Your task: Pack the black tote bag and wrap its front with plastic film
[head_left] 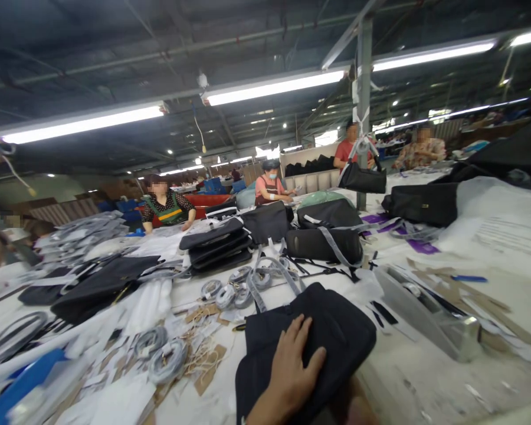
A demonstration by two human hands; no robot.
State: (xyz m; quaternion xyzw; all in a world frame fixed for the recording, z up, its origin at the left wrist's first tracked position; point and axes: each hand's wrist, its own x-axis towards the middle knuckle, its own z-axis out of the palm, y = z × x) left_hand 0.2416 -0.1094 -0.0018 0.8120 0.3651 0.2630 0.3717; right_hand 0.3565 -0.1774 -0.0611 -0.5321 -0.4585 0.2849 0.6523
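A black handbag [343, 330] lies bottom centre under the flat, spread left hand [294, 369]; the right hand [356, 406] is too hidden to tell. Strap coils [168, 359] sit lower left, a tape dispenser [438, 324] lower right.

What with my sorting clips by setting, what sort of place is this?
Probably a bag factory's finishing or packing floor: black bags crowd a worktable, grey coils lie near stringed brown tags, and several people are at work under tube lights.

Left hand [294, 363] on black bag [340, 324]
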